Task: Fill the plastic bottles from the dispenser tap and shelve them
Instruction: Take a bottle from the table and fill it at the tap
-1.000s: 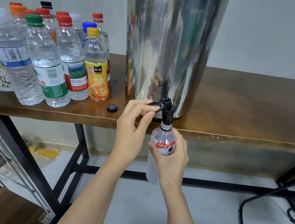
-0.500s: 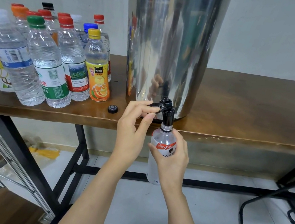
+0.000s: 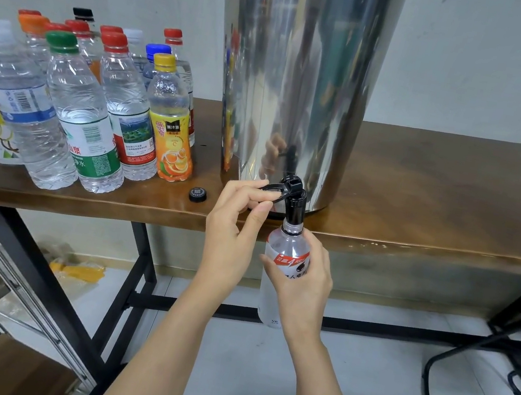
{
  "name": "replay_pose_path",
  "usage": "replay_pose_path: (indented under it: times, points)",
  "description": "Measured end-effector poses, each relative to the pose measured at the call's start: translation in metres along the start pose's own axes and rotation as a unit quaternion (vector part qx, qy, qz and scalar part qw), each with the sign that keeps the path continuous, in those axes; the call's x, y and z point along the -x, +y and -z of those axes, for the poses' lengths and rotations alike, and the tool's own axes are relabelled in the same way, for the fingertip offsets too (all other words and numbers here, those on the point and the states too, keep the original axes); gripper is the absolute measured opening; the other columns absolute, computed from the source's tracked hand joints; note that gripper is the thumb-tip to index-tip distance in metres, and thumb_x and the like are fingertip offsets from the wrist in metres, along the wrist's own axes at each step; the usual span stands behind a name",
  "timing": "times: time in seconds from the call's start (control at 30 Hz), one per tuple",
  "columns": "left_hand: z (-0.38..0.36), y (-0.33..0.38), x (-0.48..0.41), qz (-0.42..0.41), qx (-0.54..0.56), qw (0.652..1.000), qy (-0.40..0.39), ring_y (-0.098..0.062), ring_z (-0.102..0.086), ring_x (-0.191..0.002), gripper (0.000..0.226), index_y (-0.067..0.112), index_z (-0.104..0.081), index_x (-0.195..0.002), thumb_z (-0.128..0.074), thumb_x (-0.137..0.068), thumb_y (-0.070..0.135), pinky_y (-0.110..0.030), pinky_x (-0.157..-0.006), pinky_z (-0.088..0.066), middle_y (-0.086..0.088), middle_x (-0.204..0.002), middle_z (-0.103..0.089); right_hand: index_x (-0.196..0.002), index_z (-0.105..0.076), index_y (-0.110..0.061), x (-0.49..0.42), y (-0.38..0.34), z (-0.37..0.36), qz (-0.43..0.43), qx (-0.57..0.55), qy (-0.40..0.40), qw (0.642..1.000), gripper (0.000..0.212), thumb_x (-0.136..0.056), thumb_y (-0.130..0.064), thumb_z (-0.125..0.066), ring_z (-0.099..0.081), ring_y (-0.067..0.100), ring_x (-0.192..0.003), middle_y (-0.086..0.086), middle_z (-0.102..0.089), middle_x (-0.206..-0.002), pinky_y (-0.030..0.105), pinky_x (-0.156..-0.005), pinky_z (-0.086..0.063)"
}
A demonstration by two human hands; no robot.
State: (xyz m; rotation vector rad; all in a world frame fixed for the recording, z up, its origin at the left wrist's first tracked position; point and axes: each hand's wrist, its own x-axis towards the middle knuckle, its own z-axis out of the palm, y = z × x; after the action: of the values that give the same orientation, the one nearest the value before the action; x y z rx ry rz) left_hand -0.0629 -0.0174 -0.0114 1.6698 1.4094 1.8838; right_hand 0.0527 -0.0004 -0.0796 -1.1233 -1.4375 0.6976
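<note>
One bottle [image 3: 288, 247] sits under the single dispenser [image 3: 303, 65] tap [image 3: 294, 203]. The left hand [image 3: 231, 237] pinches its lever [image 3: 271, 188] and the right hand [image 3: 302, 288] grips the bottle. Some fifteen capped bottles [image 3: 92, 119] and one loose cap [image 3: 198, 194] stand nearby.

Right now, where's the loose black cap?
Head view: the cap lies on the table, between the juice bottle and the dispenser, left of the left hand.

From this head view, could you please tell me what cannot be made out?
Head view:
Water level in the clear plastic bottle: covered by the right hand and label.
Top of the tall steel dispenser: cut off by the upper edge.
Flow from the black tap: spout covers the bottle mouth.
</note>
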Motion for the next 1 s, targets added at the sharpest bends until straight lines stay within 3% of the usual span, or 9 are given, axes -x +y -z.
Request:
replay_pose_path:
  times: [0.43, 0.63, 0.83, 1.0]
  points:
    - [-0.0003, -0.0001, 0.0003, 0.000, 0.000, 1.000, 0.003, -0.010, -0.056, -0.118, 0.020, 0.026, -0.068, -0.104, -0.056, -0.099, 0.011, -0.036, -0.098, -0.049, 0.003, -0.118, -0.060, -0.135, -0.054, -0.019, 0.0006, -0.0004, -0.0001, 0.001, -0.001, 0.001, 1.000, 0.070, -0.072, -0.019, -0.087, -0.053, 0.008, -0.114, -0.003, -0.056, -0.128, -0.002, -0.083, -0.038]
    - [0.0003, 0.0027, 0.0000, -0.007, 0.005, 1.000, 0.001, -0.005, -0.056, -0.114, 0.022, 0.028, -0.067, -0.102, -0.057, -0.098, 0.009, -0.014, -0.089, -0.043, 0.002, -0.117, -0.060, -0.134, -0.054, -0.020, 0.0009, -0.0002, 0.0003, 0.004, -0.008, 0.002, 1.000, 0.070, -0.072, -0.020, -0.087, -0.054, 0.007, -0.115, -0.005, -0.056, -0.126, -0.001, -0.085, -0.038]
    - [0.0001, 0.0023, -0.0001, -0.003, 0.001, 1.000, 0.001, -0.009, -0.056, -0.117, 0.022, 0.030, -0.067, -0.102, -0.057, -0.099, 0.012, -0.019, -0.093, -0.045, 0.004, -0.118, -0.060, -0.135, -0.053, -0.020, 0.0001, -0.0001, 0.0001, -0.002, 0.001, 0.000, 1.000, 0.072, -0.072, -0.022, -0.087, -0.052, 0.007, -0.116, -0.005, -0.056, -0.129, -0.003, -0.083, -0.037]
    - [0.0000, 0.0033, 0.0002, -0.006, 0.004, 1.000, 0.001, -0.006, -0.056, -0.116, 0.022, 0.030, -0.067, -0.102, -0.057, -0.099, 0.010, -0.015, -0.091, -0.044, 0.005, -0.117, -0.060, -0.136, -0.053, -0.019, 0.0003, -0.0006, 0.0005, -0.007, 0.003, -0.002, 1.000, 0.072, -0.072, -0.021, -0.087, -0.053, 0.009, -0.116, -0.004, -0.056, -0.129, -0.004, -0.083, -0.037]
